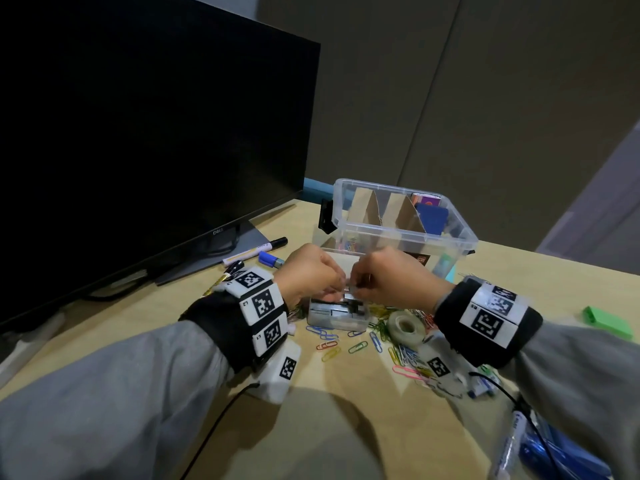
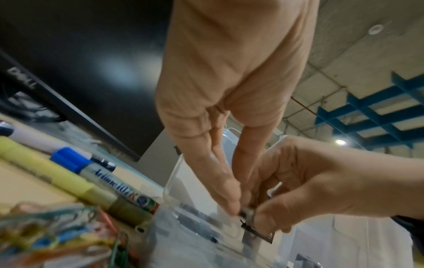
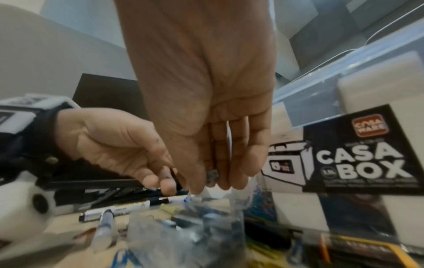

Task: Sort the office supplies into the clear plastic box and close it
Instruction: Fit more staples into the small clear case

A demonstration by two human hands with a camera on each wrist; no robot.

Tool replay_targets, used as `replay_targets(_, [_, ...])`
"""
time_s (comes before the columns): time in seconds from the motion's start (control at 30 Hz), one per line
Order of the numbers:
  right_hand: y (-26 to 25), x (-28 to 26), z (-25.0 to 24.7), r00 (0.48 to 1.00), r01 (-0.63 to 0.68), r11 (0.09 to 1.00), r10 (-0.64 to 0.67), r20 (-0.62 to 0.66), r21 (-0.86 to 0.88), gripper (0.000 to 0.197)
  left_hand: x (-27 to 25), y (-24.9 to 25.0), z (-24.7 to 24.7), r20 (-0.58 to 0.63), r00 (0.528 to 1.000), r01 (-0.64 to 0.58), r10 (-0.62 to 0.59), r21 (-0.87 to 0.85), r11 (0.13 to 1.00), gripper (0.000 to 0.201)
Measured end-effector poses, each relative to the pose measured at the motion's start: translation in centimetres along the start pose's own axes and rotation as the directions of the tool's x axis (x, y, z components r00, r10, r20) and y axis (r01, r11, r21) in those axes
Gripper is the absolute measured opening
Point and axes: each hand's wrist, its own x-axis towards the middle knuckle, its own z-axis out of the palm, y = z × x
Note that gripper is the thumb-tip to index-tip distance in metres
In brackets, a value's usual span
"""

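The clear plastic box [image 1: 460, 233] stands open at the back of the desk, with cardboard dividers and a blue item inside. In front of it lies a small clear case [image 1: 337, 315] holding dark clips. Above that case my left hand [image 1: 337, 289] and right hand [image 1: 356, 289] meet fingertip to fingertip. Together they pinch a small silver-and-black metal clip [image 2: 246, 213], also visible between my right fingers as the clip [image 3: 212, 175]. My left hand [image 2: 234, 204] reaches down with its fingers together. My right hand [image 3: 213, 177] hangs over the small case [image 3: 195, 226]. The clip's exact shape is blurred.
Coloured paper clips [image 1: 360, 346] are scattered across the desk, with a tape roll [image 1: 405, 327] among them. Markers [image 1: 254, 251] lie left by the dark monitor [image 1: 138, 133]. A green block [image 1: 606, 322] sits far right. Blue pens [image 1: 540, 452] lie near right.
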Motion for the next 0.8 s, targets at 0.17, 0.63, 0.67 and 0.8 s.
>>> replay_targets(0.17, [-0.1,0.3,1.1,0.994,-0.056,0.996,0.063,0.091,-0.076,0.014,0.2,0.2,-0.7,-0.113,0.981,-0.112,0.157,0.329,0.938,0.015])
replay_targets(0.63, [-0.1,0.4,1.4,0.989,-0.056,0.992,0.071,0.131,-0.115,0.022,0.2,-0.4,-1.1,-0.081,0.976,-0.151,0.202,0.413,0.898,0.009])
replay_targets(0.67, [-0.1,0.3,1.3,0.988,-0.058,0.992,0.073,0.135,-0.114,0.021,0.3,-0.4,-1.1,-0.077,0.976,-0.155,0.206,0.420,0.894,0.009])
replay_targets(0.8, [-0.1,0.2,1.1,0.987,-0.066,0.992,0.081,0.140,-0.106,0.017,0.3,-0.4,-1.0,-0.062,0.976,-0.163,0.208,0.427,0.889,0.008])
